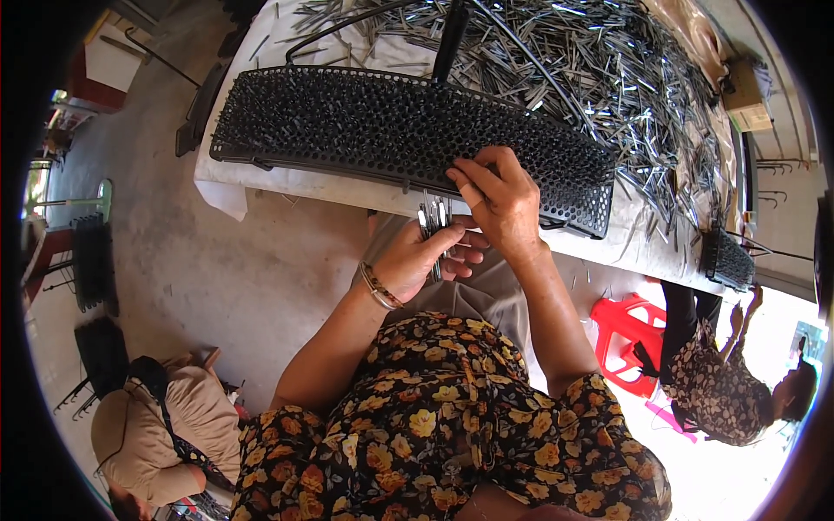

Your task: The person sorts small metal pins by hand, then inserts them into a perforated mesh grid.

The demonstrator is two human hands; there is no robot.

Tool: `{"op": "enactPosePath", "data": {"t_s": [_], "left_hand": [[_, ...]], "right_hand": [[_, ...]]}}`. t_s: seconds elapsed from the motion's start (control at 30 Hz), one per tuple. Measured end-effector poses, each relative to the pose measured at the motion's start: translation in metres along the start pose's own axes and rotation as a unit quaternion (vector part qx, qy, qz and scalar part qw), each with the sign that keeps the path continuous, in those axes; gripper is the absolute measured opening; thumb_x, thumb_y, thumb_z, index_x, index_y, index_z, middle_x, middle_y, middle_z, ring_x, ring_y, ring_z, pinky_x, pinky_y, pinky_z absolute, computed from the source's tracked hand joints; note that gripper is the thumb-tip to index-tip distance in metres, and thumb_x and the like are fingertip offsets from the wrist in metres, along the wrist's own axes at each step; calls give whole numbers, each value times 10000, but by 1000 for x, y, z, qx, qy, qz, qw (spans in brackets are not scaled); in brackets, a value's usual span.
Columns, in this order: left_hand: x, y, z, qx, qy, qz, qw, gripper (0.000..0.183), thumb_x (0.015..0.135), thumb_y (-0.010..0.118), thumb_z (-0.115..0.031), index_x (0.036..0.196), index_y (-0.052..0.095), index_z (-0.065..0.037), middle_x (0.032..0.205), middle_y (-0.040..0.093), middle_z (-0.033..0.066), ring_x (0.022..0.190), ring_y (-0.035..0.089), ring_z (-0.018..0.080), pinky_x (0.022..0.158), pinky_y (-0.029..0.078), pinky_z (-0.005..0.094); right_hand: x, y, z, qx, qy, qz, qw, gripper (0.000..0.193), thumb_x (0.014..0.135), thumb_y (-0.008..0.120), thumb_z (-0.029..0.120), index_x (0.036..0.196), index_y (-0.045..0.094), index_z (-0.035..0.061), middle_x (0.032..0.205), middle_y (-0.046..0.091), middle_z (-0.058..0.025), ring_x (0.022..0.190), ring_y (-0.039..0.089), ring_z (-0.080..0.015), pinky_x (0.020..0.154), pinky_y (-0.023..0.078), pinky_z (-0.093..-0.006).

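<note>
In the head view, the left hand [421,252] grips thin, silvery metal strips [434,215] on the near side of the long, black, perforated rack [347,117] on the white-covered tabletop [226,178]; the right hand [502,198], fingertips bunched, is at the rack, its hold unclear.

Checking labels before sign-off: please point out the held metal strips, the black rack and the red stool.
Held metal strips [432,219], head view: their upper ends.
Black rack [347,176], head view: its near edge.
Red stool [624,329], head view: body between its openings.
</note>
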State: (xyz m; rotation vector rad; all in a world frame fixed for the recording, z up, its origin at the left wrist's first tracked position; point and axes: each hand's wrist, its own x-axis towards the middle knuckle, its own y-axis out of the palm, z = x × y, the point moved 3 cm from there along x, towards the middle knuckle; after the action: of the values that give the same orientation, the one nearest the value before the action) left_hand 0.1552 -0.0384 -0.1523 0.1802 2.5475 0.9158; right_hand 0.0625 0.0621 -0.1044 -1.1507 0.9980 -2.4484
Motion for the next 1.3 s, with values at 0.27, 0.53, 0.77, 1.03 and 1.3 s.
{"op": "enactPosePath", "data": {"t_s": [0.27,0.53,0.77,1.03,1.3], "left_hand": [[-3,8,-5,19,10,50,999,270,947,490,-199,1111,546,7,993,636,102,831,635,157,685,540,284],[4,10,0,-10,-9,28,1000,301,945,500,-221,1144,535,3,1000,637,101,809,623,134,667,533,268],[5,11,4,-12,-9,12,1000,313,949,489,-228,1157,510,6,1007,626,115,831,618,145,669,530,275],[4,4,3,-32,-16,-2,999,297,950,445,-172,1180,483,13,1001,620,129,850,626,170,674,535,283],[0,9,-6,-3,-23,13,1000,319,962,442,-202,1211,473,-5,1026,617,142,905,632,203,714,551,308]], "right_hand": [[2,-23,9,223,147,83,960,172,791,701,125,888,679,-16,810,622,-100,603,575,-137,522,444,-260],[-8,-26,-11,314,301,104,895,125,808,691,97,865,685,-14,787,657,-68,707,589,-99,625,469,-235],[14,-20,-6,146,71,-100,982,117,756,702,21,870,679,8,830,646,-103,715,621,-192,612,497,-269],[2,-4,-6,23,-69,-28,997,220,679,722,80,894,682,54,874,627,-64,728,599,-215,615,466,-318],[-1,-8,-3,-15,-89,10,996,206,715,716,107,912,685,54,909,615,-56,697,577,-195,586,445,-308]]}}
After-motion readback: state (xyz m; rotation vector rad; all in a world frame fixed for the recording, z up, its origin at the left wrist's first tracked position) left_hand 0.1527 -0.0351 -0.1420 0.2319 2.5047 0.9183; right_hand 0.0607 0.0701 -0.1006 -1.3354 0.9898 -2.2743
